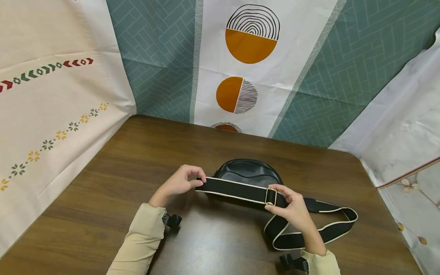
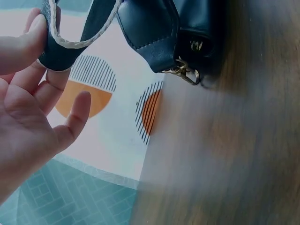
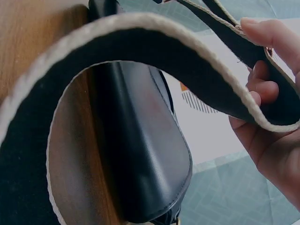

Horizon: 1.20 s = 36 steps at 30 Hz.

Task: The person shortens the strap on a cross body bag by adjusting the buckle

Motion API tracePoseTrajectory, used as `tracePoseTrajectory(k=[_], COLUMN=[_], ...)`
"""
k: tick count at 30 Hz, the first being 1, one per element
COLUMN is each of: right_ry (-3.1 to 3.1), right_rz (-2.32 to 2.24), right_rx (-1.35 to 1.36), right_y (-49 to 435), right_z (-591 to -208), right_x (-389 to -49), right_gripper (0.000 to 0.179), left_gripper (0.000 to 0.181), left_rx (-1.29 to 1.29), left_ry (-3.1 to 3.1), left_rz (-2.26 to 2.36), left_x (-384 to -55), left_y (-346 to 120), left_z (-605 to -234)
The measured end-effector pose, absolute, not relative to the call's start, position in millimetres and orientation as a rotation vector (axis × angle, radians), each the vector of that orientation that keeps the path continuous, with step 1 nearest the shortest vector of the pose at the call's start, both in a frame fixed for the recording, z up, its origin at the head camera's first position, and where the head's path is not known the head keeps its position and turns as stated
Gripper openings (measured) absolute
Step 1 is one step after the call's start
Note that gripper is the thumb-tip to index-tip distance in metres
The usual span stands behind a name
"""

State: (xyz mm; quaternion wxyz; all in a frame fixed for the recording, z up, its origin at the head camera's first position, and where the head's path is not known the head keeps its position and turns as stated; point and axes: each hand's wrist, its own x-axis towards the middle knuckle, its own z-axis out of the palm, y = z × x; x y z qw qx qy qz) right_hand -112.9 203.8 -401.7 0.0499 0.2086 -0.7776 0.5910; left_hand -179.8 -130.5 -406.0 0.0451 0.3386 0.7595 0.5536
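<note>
A black shoulder bag (image 1: pixel 249 172) with a curved top lies on the table in front of both hands. Its wide black strap (image 1: pixel 233 190) with pale edges is stretched across the front of the bag. At the strap's left end, my left hand (image 1: pixel 182 181) pinches a fold between thumb and fingers. My right hand (image 1: pixel 293 210) grips the strap at a gold rectangular slider buckle (image 1: pixel 270 196). In the left wrist view, a gold clasp (image 2: pixel 183 71) hangs by the bag's end. The right wrist view has a strap loop (image 3: pixel 140 40) crossing in front of the bag.
The remaining strap (image 1: pixel 330 233) curls over the wooden table (image 1: pixel 113 183) to the right of the bag. Patterned cloth (image 1: pixel 158 68) hangs behind the table, with more cloth at both sides. Each wrist wears a small black camera mount (image 1: pixel 172 220).
</note>
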Motion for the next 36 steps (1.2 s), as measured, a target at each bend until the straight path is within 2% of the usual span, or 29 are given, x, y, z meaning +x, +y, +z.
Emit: tracePoseTrajectory(k=[6,12,15,20,28,36], right_ry=[-2.34,-2.334,-2.353,-2.378,-2.449,-2.401], right_rz=[1.801,1.765,1.729,1.718,1.673,1.75], right_rx=[0.762,0.836,0.835,0.825,0.792,0.77], right_y=[207,205,205,204,197,203], right_z=[-407,-408,-408,-405,-385,-405], right_x=[-115,-115,-115,-114,-107,-115], right_gripper=[0.052,0.053,0.053,0.052,0.049,0.053], left_gripper=[0.01,0.001,0.005,0.01,0.018,0.015], left_rx=[1.019,0.776,0.715,0.776,0.951,0.876], left_ry=[2.247,2.304,2.355,2.43,2.396,2.485], left_rz=[1.832,1.886,1.821,1.683,1.561,1.544], left_x=[-181,-179,-175,-168,-179,-181], left_y=[-132,-125,-120,-117,-122,-120], left_z=[-411,-406,-395,-379,-399,-400])
